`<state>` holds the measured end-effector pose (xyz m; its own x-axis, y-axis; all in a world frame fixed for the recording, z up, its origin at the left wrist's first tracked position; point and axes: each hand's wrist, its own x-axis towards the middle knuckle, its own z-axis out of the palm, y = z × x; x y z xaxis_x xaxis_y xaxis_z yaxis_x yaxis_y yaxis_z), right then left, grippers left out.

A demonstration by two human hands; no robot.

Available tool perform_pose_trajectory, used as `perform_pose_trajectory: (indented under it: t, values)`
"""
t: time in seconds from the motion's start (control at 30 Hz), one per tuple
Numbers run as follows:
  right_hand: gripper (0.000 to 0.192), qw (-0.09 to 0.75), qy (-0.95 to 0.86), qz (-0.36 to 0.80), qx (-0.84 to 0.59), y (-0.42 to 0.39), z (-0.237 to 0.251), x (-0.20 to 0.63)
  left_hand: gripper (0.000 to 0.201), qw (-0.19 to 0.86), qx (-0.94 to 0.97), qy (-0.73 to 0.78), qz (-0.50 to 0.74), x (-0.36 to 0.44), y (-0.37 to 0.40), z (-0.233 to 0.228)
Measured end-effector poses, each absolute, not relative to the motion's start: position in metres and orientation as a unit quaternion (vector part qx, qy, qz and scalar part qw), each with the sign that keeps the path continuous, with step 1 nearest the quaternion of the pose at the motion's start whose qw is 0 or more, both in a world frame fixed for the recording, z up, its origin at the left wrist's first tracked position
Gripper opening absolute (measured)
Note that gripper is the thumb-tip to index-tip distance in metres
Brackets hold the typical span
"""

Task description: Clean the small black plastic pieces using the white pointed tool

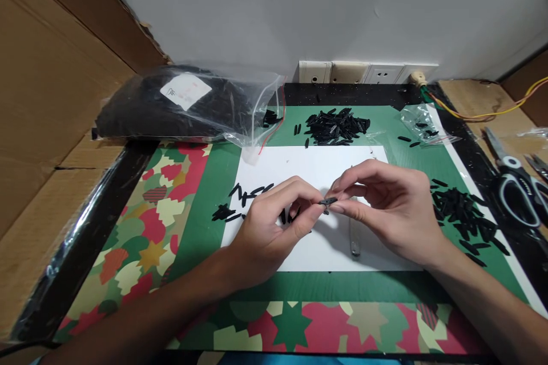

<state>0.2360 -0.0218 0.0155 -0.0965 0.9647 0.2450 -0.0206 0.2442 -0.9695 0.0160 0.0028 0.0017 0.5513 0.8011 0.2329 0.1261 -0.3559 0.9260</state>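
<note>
Head view, near to far. Both forearms reach in over a star-patterned mat point(141, 239). Above a white sheet point(308, 251), the left hand point(269, 228) and the right hand point(394, 211) meet fingertip to fingertip, together pinching one small black piece point(328, 201) held clear of the sheet; thumb and forefinger of each hand are closed on its ends. A slim clear strip point(354, 239) lies on the sheet under the right hand. Loose black pieces point(244, 199) are scattered on the sheet just left of the left hand; a pile point(462, 214) lies on the green mat to the right. Scissors point(518, 188) rest at the right edge. Farther back sit a larger heap point(336, 125), a small clear bag point(422, 125) and a big plastic bag point(184, 105) of black parts. Wall sockets point(368, 73) line the wall.
</note>
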Motion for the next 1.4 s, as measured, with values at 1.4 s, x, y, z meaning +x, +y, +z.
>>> perform_pose_trajectory:
  t: [1.4]
  values:
    - [0.012,0.516,-0.579,0.48,-0.411,-0.0211,0.0185,0.2357,0.025,0.484,0.743,0.315,0.34,0.015,0.0033,0.0089]
